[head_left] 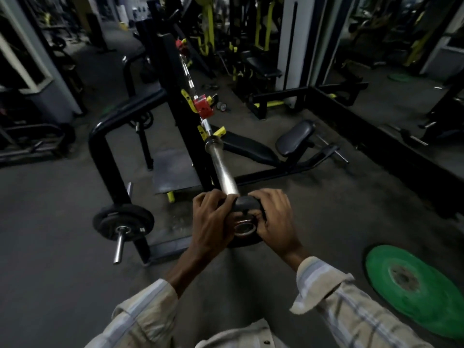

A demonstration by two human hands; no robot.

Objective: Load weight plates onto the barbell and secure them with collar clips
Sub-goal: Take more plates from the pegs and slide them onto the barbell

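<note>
Grip the small black plate (244, 205) with left hand (213, 222) and right hand (273, 219) clamped on opposite rims, centre its hole on the bar end (223, 169), push squarely inward.

Dim light is falling on a grey floor (326, 209) — black benches (251, 149) and racks (105, 156) are standing around.

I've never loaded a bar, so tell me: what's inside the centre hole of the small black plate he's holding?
The barbell sleeve enters the small black plate, its ringed end showing in the hole. The left hand and right hand cover the plate's sides, hiding how snugly it fits.
</note>
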